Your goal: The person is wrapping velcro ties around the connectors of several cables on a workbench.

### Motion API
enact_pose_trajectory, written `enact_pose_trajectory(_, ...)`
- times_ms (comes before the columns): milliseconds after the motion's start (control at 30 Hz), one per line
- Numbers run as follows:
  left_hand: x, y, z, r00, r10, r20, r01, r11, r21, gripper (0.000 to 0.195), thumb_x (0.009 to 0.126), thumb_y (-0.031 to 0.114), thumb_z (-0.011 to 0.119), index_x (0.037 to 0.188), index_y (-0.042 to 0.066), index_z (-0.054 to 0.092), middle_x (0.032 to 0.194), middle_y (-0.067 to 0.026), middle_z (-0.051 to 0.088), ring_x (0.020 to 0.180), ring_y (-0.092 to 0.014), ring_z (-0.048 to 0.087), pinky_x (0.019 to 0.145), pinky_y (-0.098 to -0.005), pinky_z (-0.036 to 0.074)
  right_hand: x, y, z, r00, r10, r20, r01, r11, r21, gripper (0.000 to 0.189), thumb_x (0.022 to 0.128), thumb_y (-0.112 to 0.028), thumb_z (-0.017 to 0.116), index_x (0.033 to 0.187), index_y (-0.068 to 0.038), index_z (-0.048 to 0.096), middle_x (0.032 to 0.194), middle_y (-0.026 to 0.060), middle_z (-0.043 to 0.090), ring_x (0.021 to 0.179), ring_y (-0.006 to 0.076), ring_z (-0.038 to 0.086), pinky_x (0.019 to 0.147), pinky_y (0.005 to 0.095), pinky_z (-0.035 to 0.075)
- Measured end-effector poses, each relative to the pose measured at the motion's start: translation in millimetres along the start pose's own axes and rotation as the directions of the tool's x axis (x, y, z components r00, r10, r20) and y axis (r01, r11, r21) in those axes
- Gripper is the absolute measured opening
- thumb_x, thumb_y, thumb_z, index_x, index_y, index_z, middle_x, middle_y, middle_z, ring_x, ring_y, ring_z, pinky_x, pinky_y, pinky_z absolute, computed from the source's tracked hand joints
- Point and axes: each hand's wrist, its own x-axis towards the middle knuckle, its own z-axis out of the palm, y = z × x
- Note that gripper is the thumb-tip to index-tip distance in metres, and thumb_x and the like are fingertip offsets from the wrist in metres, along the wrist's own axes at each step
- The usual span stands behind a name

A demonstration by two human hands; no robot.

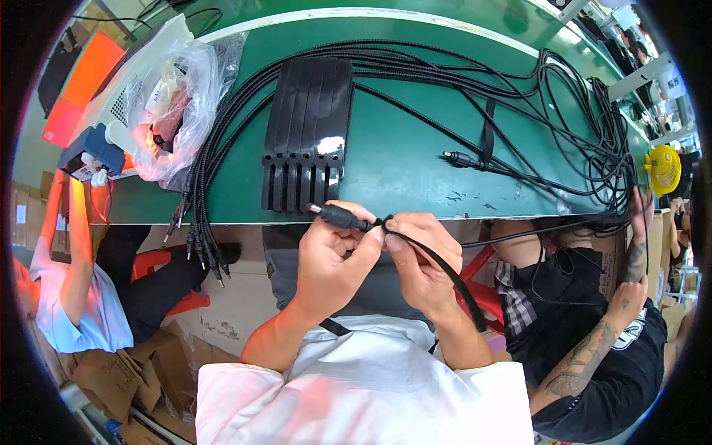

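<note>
My left hand (336, 267) grips a black cable just behind its barrel plug (342, 217), which points up and left. My right hand (425, 261) pinches the same cable close by, with a black strap (464, 295) whose free end hangs down past the wrist. Where strap and cable meet, my fingertips hide part of the join. The cable (500, 239) runs off to the right from behind my right hand. Just beyond my hands lies a stack of black straps (308, 111) with slotted ends, on the green table (411, 178).
A bundle of black cables (222, 128) hangs its plugs over the front edge at left. Another plug (464, 159) lies at right, a strap (489, 130) on its cable. Coiled cables (606, 133) reach a person (589, 345). Left are a plastic bag (194, 128) and another person (83, 295).
</note>
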Motion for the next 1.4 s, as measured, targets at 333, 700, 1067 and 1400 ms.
enact_pose_trajectory(333,3,18,-16,0.928,-0.200,0.315,0.219,0.975,-0.024,0.041,0.096,0.004,0.056,0.135,-0.002,0.046,0.098,-0.0085,0.063,0.087,-0.012,0.062,0.073,-0.0247,0.052,8,1,-23,0.839,0.468,0.280,-0.537,0.623,0.569,0.016,0.094,-0.005,0.061,0.105,0.006,0.063,0.090,0.0086,0.062,0.070,0.0095,0.060,0.058,0.0221,0.047)
enact_pose_trajectory(700,-1,6,-8,0.970,-0.124,0.209,0.108,0.991,0.083,0.017,0.098,0.011,0.056,0.108,-0.002,0.056,0.092,-0.0067,0.064,0.080,-0.010,0.062,0.069,-0.0248,0.053,14,-2,-29,0.635,0.598,0.488,-0.743,0.301,0.597,0.018,0.093,-0.013,0.063,0.102,0.002,0.064,0.082,0.0069,0.064,0.062,0.0106,0.056,0.054,0.0231,0.044)
enact_pose_trajectory(1067,-6,-6,0,0.990,0.090,0.111,-0.111,0.974,0.198,0.018,0.098,0.016,0.058,0.099,-0.001,0.054,0.087,-0.0059,0.063,0.074,-0.009,0.060,0.066,-0.0238,0.049,21,0,-28,0.502,0.662,0.556,-0.740,-0.003,0.672,0.023,0.097,-0.021,0.059,0.090,0.000,0.063,0.072,0.0056,0.060,0.062,0.0109,0.054,0.057,0.0242,0.041)
enact_pose_trajectory(1400,3,5,11,0.994,-0.086,0.071,0.080,0.993,0.082,0.016,0.099,0.014,0.056,0.105,0.000,0.052,0.086,-0.0083,0.065,0.073,-0.012,0.064,0.063,-0.0228,0.050,21,2,-25,0.531,0.674,0.514,-0.711,0.024,0.703,0.022,0.098,-0.021,0.057,0.089,-0.001,0.061,0.075,0.0069,0.062,0.062,0.0126,0.057,0.057,0.0242,0.045)
